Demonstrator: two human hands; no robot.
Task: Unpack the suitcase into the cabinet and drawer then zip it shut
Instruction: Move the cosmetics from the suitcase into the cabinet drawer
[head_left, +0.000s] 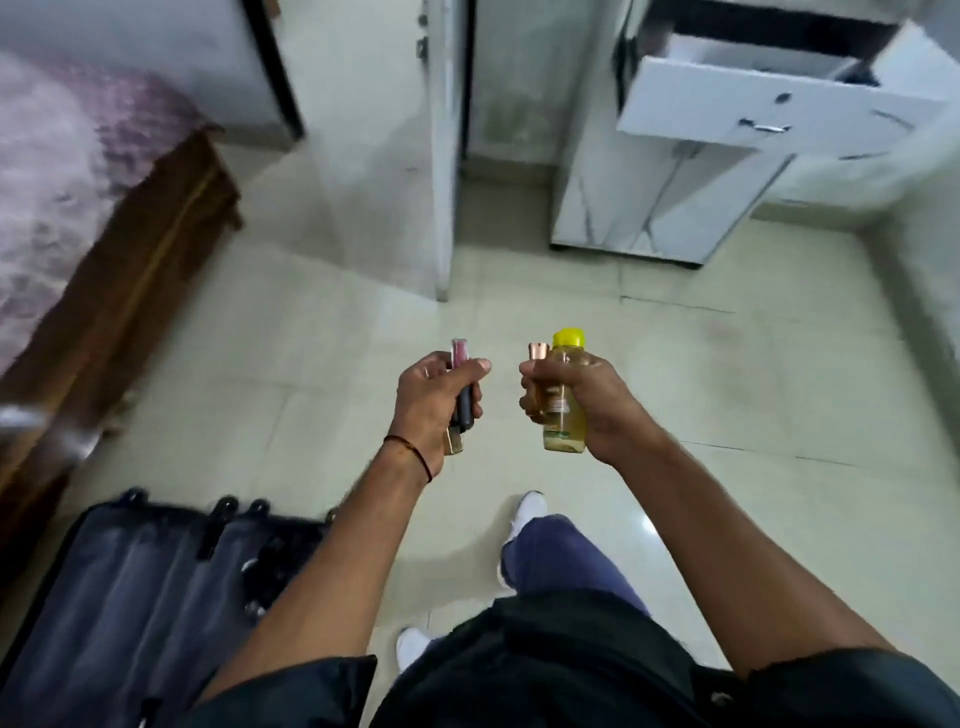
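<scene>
- The left hand (431, 395) is curled tight round a dark tube (464, 408) with a pink top.
- The right hand (582, 400) grips a yellow bottle (565, 431) and a small bottle (538, 352).
- The suitcase (130, 597) lies on the floor (727, 415), low on the left.
- The drawer (769, 104) is pulled out, up on the right.

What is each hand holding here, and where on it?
Left hand grips a slim pink-and-dark tube round its middle, plus a gold-ended item; right hand grips a yellow-capped bottle and a copper-capped bottle round their bodies.
</scene>
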